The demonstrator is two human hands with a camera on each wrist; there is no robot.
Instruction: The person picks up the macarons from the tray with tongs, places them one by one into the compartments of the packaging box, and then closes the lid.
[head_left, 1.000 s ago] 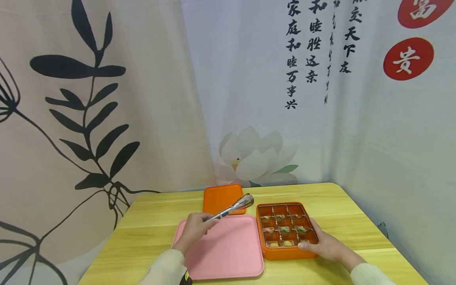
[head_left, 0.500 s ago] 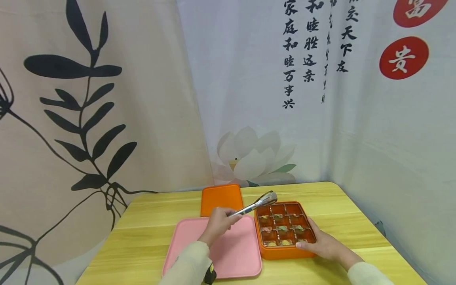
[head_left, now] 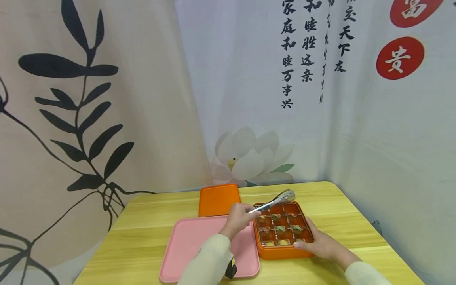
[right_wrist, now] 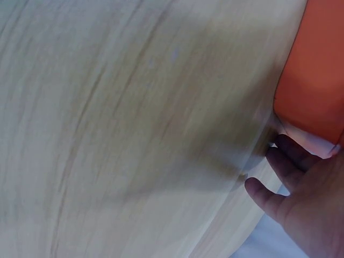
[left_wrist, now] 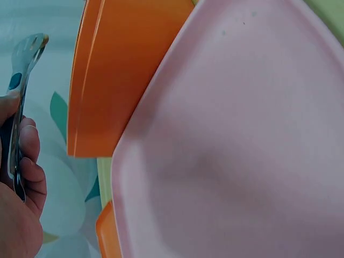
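Note:
My left hand [head_left: 238,219] holds a pair of metal tongs [head_left: 273,202] by the handle end, fingers curled round it in the left wrist view. The tongs' head is over the far edge of an orange box [head_left: 285,252]. Inside the box, a clear divided insert has several compartments with small yellow, green and reddish pieces, too small to identify. Nothing can be seen between the tongs' tips. At the box's near right corner, my right hand [head_left: 322,242] grips it, thumb on the front rim and fingers along the right side. The right wrist view shows those fingertips [right_wrist: 282,141] beside the orange wall.
A pink tray [head_left: 194,245] lies left of the box, partly under my left arm. Behind it on the wooden table [head_left: 135,233] is an orange lid [head_left: 219,200]. A printed curtain [head_left: 160,99] stands behind the table.
My left hand has carried the tongs rightward, from over the tray to above the box's far edge. My right hand keeps its place on the box. The head view has turned slightly right.

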